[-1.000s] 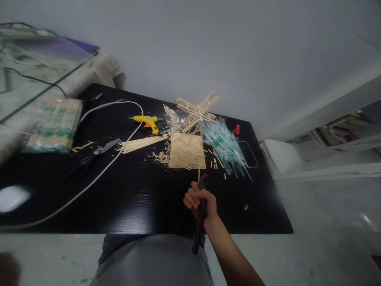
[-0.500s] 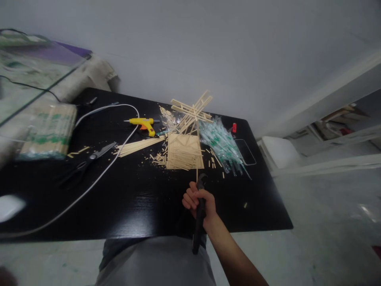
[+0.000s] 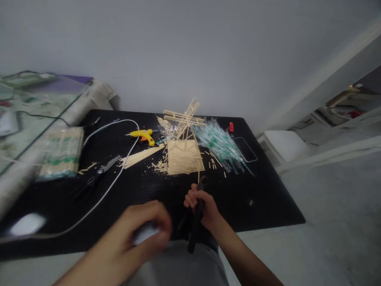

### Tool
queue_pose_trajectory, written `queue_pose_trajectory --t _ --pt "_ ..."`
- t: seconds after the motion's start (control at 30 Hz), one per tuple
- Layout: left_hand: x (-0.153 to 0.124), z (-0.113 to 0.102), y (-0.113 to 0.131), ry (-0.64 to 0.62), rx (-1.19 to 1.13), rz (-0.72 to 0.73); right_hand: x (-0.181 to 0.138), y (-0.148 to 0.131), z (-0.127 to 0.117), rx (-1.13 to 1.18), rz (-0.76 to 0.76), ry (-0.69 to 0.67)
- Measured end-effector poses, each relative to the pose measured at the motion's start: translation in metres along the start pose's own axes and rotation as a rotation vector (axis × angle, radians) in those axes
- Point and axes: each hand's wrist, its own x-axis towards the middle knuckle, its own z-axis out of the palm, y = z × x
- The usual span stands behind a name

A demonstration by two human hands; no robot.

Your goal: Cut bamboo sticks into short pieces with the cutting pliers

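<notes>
My right hand (image 3: 200, 202) is closed around the black handle of what look like pruning shears (image 3: 195, 230), their hooked jaw (image 3: 203, 180) pointing away from me. A thin wooden stick (image 3: 199, 176) ends close to that jaw and my fingertips; whether they touch it I cannot tell. My left hand (image 3: 149, 228), smeared by motion, hovers over the table's front edge with its fingers curved and a gap inside the thumb; nothing shows in it. Beyond both hands, more sticks lie in rows on a square wooden sheet (image 3: 183, 159). Behind them stands a stick-built model with crossed lattice blades (image 3: 186, 119).
On the black table (image 3: 143, 194) lie a yellow glue gun (image 3: 144, 135), scissors (image 3: 99, 172), loose sticks (image 3: 139, 156), and a white cable (image 3: 114, 178). Green-white plastic wrappers (image 3: 218, 141) and a red object (image 3: 231, 127) are to the right. A bagged stick bundle (image 3: 64, 151) sits left.
My left hand has come into view from the lower left. The camera view has shifted, so the table sits lower. My right hand still grips the shears.
</notes>
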Motion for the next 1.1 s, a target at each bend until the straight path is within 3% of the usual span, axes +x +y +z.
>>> queue_pose_trajectory --t 0.1,0.27,0.43,0.53,0.7,0.83,0.97,1.1 --pt "0.030 0.031 -0.007 -0.162 0.096 0.018 -0.003 0.003 0.010 -0.116 -0.049 0.023" --pt "0.043 0.062 -0.015 -0.213 0.018 -0.020 -0.009 0.002 0.024 -0.321 -0.176 0.030" --pt "0.045 0.065 -0.018 -0.181 -0.015 -0.039 -0.012 -0.001 0.029 -0.476 -0.306 0.119" --pt "0.049 0.066 -0.020 -0.143 0.021 -0.078 -0.013 -0.001 0.034 -0.364 -0.341 0.108" --pt "0.055 0.068 -0.027 -0.135 -0.037 -0.114 -0.014 -0.005 0.041 -0.158 -0.275 0.077" --pt "0.057 0.066 -0.035 -0.083 -0.076 -0.139 -0.012 -0.011 0.038 -0.266 -0.359 0.146" --pt "0.058 0.061 -0.035 -0.039 -0.266 -0.109 -0.012 -0.018 0.033 -0.488 -0.445 0.196" --pt "0.061 0.061 -0.035 -0.018 -0.398 -0.084 -0.011 -0.016 0.034 -0.520 -0.390 0.179"
